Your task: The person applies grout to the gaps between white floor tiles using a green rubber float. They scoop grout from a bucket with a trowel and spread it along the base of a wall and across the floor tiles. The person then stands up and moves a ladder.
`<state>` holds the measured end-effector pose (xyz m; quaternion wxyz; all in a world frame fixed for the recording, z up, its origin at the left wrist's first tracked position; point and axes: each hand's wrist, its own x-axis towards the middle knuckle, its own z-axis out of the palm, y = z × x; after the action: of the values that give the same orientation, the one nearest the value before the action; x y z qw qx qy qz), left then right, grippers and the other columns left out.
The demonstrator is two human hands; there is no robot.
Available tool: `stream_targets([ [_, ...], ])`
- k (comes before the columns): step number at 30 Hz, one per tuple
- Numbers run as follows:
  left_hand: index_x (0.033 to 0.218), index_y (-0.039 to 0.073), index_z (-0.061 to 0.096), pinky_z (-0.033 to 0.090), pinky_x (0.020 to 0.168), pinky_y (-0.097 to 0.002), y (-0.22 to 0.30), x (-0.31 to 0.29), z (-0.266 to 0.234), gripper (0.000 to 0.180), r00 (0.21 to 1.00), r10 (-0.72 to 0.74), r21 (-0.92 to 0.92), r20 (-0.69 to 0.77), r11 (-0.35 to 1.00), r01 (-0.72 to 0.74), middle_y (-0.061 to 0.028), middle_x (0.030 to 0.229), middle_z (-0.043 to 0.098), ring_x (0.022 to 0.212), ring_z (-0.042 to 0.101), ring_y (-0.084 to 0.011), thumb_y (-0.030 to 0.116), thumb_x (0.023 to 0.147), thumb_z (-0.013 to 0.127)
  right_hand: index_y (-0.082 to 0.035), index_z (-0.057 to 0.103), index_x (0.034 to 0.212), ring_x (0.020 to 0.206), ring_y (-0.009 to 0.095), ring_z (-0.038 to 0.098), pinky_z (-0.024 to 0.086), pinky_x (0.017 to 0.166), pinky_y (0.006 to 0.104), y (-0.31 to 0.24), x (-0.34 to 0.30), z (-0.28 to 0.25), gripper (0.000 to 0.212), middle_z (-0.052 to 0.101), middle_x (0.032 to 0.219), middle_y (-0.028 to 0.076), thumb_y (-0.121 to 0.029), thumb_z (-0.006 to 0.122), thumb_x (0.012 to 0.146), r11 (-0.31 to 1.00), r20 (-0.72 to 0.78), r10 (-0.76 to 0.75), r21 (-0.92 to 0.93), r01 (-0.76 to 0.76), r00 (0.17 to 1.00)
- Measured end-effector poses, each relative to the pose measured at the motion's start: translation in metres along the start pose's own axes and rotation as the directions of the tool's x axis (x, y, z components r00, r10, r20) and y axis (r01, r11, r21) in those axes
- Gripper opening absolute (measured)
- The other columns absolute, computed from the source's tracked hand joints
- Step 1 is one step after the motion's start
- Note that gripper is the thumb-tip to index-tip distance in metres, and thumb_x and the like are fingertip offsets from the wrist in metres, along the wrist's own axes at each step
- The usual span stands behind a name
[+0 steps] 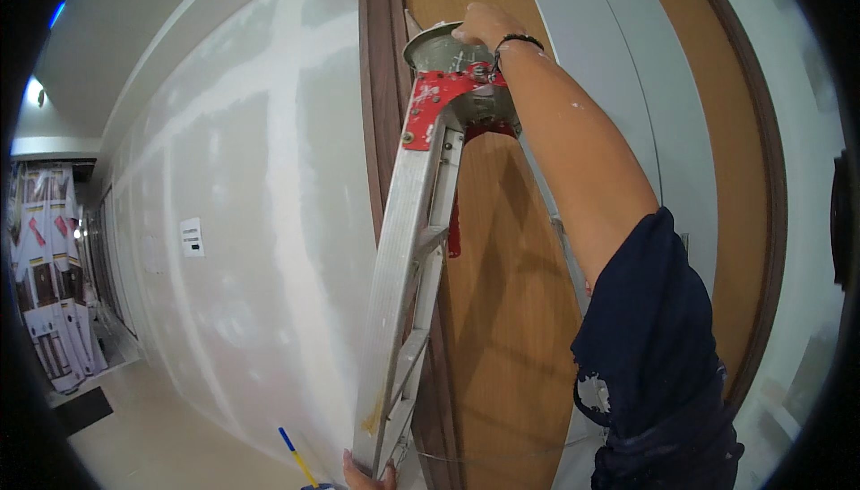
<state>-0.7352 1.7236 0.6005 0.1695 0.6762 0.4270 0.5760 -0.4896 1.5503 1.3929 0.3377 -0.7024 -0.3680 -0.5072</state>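
Observation:
An aluminium stepladder point(391, 248) with red top brackets stands tilted in front of me. At its top sits a grey-green bucket point(433, 49) smeared with pale compound. My right hand point(486, 26) is closed over the bucket's rim, its arm reaching up from the lower right. Low down at the bottom edge, my left hand point(369, 475) wraps round the ladder's side rail, only its fingers and thumb showing. What lies inside the bucket is mostly hidden.
Behind the ladder is a wooden door point(511, 311) in a dark brown frame. A patched plasterboard wall point(260, 176) runs along the left, with a paper sheet point(192, 237) on it. A blue and yellow pole point(297, 457) leans near the floor. Wrapped panels point(54, 284) stand far left.

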Motion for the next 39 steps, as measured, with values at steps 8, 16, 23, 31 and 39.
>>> stream_targets([
  [8, 0.120, 0.005, 0.066, 0.056, 0.074, -0.0488, -0.047, 0.022, -0.015, 0.066, 0.986, -0.033, -0.117, 0.161, 0.992, 0.052, -0.0230, 0.091, 0.072, 0.082, 0.070, -0.0440, 0.043, 0.072, 0.090, -0.004, 0.062, 0.136, 0.122, 0.040, 0.065, 0.053, 0.100, 0.0520, -0.004, 0.028, 0.040, 0.075, 0.068, 0.130, 0.023, -0.053, 0.080, 0.081, 0.989, -0.134, 0.015, -0.141, -0.034, 0.991],
  [16, 0.131, -0.002, 0.061, 0.057, 0.081, -0.0447, -0.064, 0.024, -0.020, 0.065, 0.950, 0.168, -0.173, 0.263, 0.977, -0.125, -0.0234, 0.109, 0.071, 0.094, 0.071, -0.0356, 0.033, 0.082, 0.084, 0.005, 0.050, 0.144, 0.127, 0.041, 0.062, 0.051, 0.103, 0.0482, -0.011, 0.044, 0.049, 0.111, 0.061, 0.138, 0.031, -0.067, 0.084, 0.068, 0.979, -0.073, 0.098, -0.174, -0.110, 0.992],
  [23, 0.131, 0.003, 0.062, 0.055, 0.077, -0.0464, -0.067, 0.020, -0.027, 0.071, 0.943, 0.078, -0.277, 0.323, 0.961, 0.015, -0.0198, 0.098, 0.071, 0.084, 0.070, -0.0341, 0.038, 0.076, 0.089, 0.002, 0.067, 0.123, 0.118, 0.039, 0.068, 0.056, 0.098, 0.0470, -0.024, 0.045, 0.059, 0.093, 0.069, 0.128, 0.026, -0.061, 0.093, 0.060, 0.955, -0.201, 0.095, -0.259, -0.146, 0.975],
  [31, 0.133, 0.008, 0.062, 0.055, 0.077, -0.0475, -0.051, 0.040, -0.057, 0.066, 0.800, 0.039, -0.262, 0.599, 0.954, 0.149, -0.0214, 0.107, 0.070, 0.088, 0.069, -0.0352, 0.036, 0.078, 0.087, 0.001, 0.070, 0.116, 0.111, 0.038, 0.071, 0.057, 0.094, 0.0465, -0.052, 0.029, 0.050, 0.083, 0.073, 0.117, 0.025, -0.052, 0.097, 0.058, 0.939, -0.287, 0.066, -0.307, -0.157, 0.956],
  [39, 0.134, 0.008, 0.061, 0.053, 0.083, -0.0494, -0.077, 0.016, -0.015, 0.063, 0.867, 0.119, -0.276, 0.484, 0.961, 0.022, -0.0226, 0.111, 0.070, 0.095, 0.068, -0.0409, 0.032, 0.081, 0.084, 0.001, 0.071, 0.111, 0.106, 0.039, 0.073, 0.058, 0.092, 0.0462, -0.070, 0.032, 0.017, 0.079, 0.075, 0.111, 0.024, -0.053, 0.095, 0.058, 0.883, -0.367, -0.091, -0.460, -0.096, 0.926],
])
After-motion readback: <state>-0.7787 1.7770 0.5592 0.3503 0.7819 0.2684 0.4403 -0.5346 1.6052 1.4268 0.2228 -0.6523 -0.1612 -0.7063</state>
